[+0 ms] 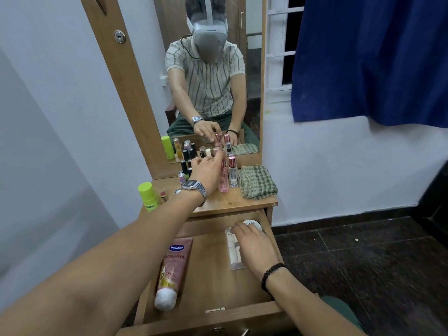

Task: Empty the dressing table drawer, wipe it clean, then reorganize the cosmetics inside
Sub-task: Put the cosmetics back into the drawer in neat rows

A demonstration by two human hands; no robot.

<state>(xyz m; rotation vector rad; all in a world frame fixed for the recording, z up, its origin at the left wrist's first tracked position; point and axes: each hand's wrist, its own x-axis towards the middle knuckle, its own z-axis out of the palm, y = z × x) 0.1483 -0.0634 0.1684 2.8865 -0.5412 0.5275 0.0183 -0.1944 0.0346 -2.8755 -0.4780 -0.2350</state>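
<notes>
Your drawer (268,229) and the dressing table top (232,202) are warm light-brown wood grain. In the drawer you have a dusty-pink Vaseline tube (172,267) with a blue logo badge, gold print and a white cap, a clear pouch (233,251) of white pieces, and a white round compact (254,224). On top sit a green-and-cream checked cloth (257,182), a pink spray bottle (224,179), a clear bottle (233,174) with a metallic pink cap, and a lime-green bottle (148,196). The curtain (373,59) is deep blue
</notes>
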